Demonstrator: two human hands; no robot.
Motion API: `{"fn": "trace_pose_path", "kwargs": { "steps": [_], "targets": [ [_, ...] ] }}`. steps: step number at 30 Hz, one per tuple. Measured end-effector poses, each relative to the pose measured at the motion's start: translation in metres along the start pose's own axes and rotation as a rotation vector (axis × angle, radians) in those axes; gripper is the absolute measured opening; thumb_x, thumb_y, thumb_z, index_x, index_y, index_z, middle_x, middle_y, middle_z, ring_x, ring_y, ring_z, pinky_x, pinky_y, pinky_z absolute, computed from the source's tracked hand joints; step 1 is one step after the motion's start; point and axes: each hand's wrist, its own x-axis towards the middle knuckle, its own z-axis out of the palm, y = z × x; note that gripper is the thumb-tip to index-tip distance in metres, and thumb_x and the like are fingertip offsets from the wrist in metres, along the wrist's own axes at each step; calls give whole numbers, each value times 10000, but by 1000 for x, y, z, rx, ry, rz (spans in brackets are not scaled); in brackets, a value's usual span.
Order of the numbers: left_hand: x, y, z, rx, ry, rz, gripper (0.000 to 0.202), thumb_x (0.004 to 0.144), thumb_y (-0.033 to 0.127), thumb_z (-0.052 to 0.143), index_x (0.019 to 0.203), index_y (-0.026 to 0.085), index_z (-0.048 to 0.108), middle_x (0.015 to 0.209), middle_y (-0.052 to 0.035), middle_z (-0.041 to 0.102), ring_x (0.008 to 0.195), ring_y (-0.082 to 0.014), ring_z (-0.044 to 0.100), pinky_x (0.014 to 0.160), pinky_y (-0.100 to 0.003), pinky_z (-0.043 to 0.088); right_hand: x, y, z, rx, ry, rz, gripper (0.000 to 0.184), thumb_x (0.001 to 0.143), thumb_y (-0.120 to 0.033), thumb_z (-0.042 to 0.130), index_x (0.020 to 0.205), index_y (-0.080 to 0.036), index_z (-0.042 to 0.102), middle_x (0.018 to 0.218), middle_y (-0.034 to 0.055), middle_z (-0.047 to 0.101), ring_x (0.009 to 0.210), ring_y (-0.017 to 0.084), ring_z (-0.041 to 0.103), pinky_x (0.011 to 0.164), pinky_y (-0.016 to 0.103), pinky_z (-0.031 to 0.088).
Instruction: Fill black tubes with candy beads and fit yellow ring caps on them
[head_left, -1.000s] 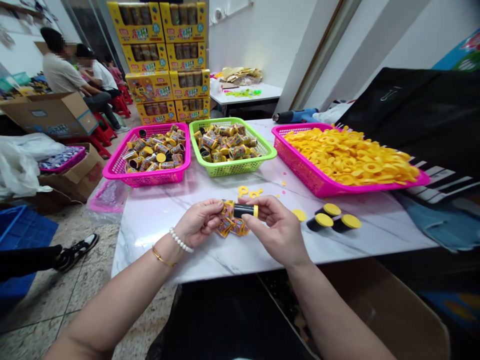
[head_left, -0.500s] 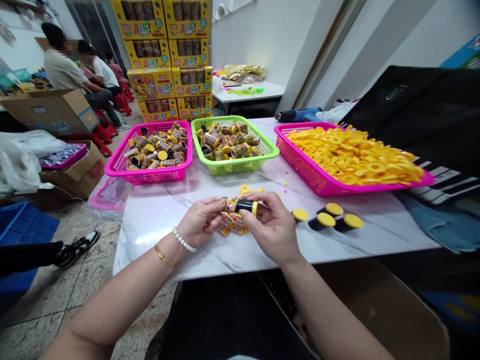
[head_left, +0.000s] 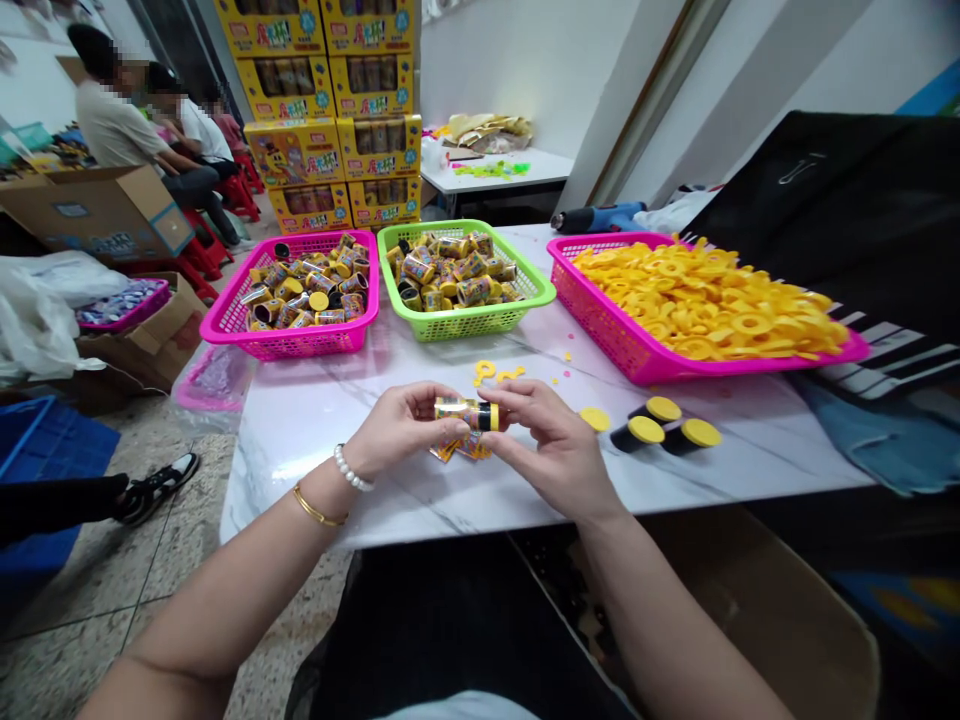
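Note:
A small black cylinder with a yellow lid (head_left: 489,415) lies sideways between my two hands above the table. A shiny printed sleeve (head_left: 454,409) now covers most of its black body. My left hand (head_left: 397,430), wearing a pearl bracelet and a gold bangle, is closed around the sleeved end. At the yellow-lidded end, my right hand (head_left: 559,450) pinches with thumb and fingers. Partly hidden beneath the hands is a little pile of flat printed sleeves (head_left: 466,448). Several black cylinders with yellow lids (head_left: 646,432) stand on the table right of my right hand.
Behind my hands stand a pink basket (head_left: 300,343) and a green basket (head_left: 469,325) of sleeved cylinders. A larger pink basket (head_left: 600,320) heaps yellow ring pieces (head_left: 712,300). A blue heat gun (head_left: 600,218) lies behind it. Seated people (head_left: 116,120) are at the far left.
The printed sleeve has slid over the black body, leaving only a black band by the lid. My left hand has moved its grip onto the sleeved part. The view has shifted slightly.

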Motion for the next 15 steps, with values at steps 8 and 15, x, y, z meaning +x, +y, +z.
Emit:
{"fn": "trace_pose_path", "kwargs": {
  "steps": [8,15],
  "targets": [
    [3,-7,0,3,-75,-83,553,621,433,902,1011,111,677,831,-67,728,654,-129,659,599,-236,498,-8,-6,-1,-221,-3,-274,317,873,-99,670,1156,-243,673,1084,67,710,1009,197,688,927,366,574],
    [1,-6,-1,70,-74,-1,481,709,466,837,970,109,649,755,-32,675,578,-95,591,547,-221,473,-11,7,8,-97,77,-101,186,785,-188,790,953,-217,717,944,54,741,857,200,718,813,344,613]
  ]
}}
